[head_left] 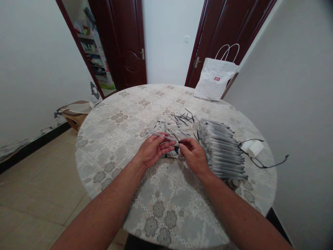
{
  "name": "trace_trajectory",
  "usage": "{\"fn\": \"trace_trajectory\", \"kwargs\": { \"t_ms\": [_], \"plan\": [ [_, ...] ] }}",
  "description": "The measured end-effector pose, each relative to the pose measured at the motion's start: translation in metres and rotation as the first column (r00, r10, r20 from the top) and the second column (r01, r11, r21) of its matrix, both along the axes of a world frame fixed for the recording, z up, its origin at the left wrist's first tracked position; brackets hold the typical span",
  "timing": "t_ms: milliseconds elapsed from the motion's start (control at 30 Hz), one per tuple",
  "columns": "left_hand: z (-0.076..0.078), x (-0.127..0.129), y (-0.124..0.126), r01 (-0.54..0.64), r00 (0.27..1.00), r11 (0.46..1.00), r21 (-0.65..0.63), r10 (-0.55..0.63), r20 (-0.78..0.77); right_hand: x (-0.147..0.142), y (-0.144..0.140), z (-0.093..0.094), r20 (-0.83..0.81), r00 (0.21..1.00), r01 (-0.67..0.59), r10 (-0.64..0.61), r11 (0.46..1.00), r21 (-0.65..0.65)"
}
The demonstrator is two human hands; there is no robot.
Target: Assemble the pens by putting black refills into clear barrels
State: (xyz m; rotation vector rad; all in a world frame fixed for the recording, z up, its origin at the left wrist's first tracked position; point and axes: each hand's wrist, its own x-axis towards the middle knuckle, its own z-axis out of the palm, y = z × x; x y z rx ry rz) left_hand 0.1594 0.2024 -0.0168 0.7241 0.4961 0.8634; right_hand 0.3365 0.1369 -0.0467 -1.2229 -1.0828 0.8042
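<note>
Grey pen barrel (pixel 159 134) pinched in left hand (pixel 152 150), lying crosswise; right hand (pixel 194 155) fingers nipping dark refill (pixel 179 142) at its right end.

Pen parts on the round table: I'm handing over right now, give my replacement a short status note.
Left hand: holds a clear pen barrel in its fingers.
Right hand: pinches a thin dark refill at the barrel's end.
Loose pile of barrels and refills lies just beyond the hands.
Done: neat row of pens right of the hands.
Left: the loose pile, it seems.
Also on the table: white bag, white charger with cable.
</note>
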Motion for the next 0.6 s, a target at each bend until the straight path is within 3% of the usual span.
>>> {"fn": "trace_trajectory", "kwargs": {
  "t_ms": [600],
  "plan": [
    [-0.0017,0.0012,-0.0013,0.027,0.999,0.999,0.038,-0.026,-0.027,-0.0037,-0.003,0.0079,-0.009,1.0,0.004,-0.004,1.0,0.014]
  ]
}}
